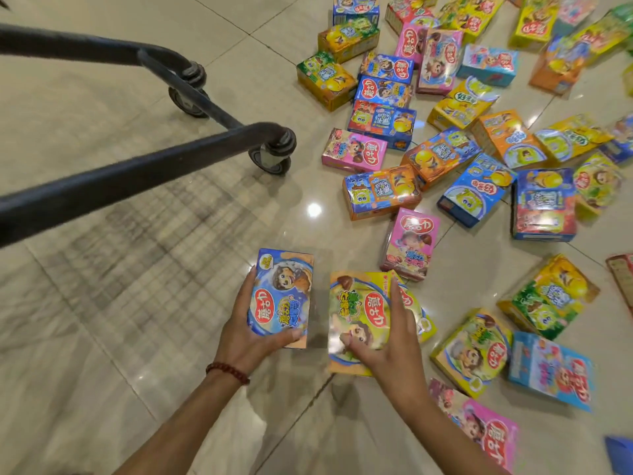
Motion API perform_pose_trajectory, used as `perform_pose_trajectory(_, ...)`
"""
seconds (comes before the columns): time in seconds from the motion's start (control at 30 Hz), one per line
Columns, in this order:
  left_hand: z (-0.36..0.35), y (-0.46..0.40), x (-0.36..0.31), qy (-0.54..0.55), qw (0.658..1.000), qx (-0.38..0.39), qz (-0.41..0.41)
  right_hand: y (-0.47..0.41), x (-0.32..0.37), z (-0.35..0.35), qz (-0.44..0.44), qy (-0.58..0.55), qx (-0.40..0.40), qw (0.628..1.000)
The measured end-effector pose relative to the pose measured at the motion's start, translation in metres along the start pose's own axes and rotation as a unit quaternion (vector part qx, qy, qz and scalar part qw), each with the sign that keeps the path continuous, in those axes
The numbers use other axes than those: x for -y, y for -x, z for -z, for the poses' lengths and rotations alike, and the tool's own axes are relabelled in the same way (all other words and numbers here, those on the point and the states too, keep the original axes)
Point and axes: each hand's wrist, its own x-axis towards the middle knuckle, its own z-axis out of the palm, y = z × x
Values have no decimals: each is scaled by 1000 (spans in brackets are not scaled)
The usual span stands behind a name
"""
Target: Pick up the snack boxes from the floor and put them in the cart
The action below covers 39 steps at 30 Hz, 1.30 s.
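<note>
My left hand (245, 332) grips a blue snack box (282, 296) by its lower end, thumb on the front, holding it above the floor. Beside it, my right hand (387, 341) grips a yellow snack box (359, 310), thumb on its face and fingers along its right edge. Several more snack boxes (476, 138) lie scattered over the tiled floor to the right and far right. The cart's dark lower frame (137, 180) and two caster wheels (272, 156) stand at the left; its basket is out of view.
A pink box (411, 243) lies just beyond the yellow one. More boxes (472, 351) sit close on the right of my right arm. Glossy beige tiles (137, 303) stretch between me and the cart frame.
</note>
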Motion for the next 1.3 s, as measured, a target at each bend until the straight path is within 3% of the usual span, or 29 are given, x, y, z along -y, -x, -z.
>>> perform_pose_trajectory(0.4, 17, 163, -310, 117, 991, -26, -61, 73, 274, 215, 75, -19, -83, 994)
perform_pose_trajectory(0.73, 47, 266, -540, 165, 971, -109, -136, 108, 486, 349, 167, 13, -71, 983)
perform_pose_trajectory(1.0, 111, 304, -636, 181, 945, -172, -210, 108, 609, 362, 259, -37, -25, 965)
perform_pose_trajectory(1.3, 221, 305, -663, 199, 908, -296, -220, 92, 734, 281, 343, -19, 70, 936)
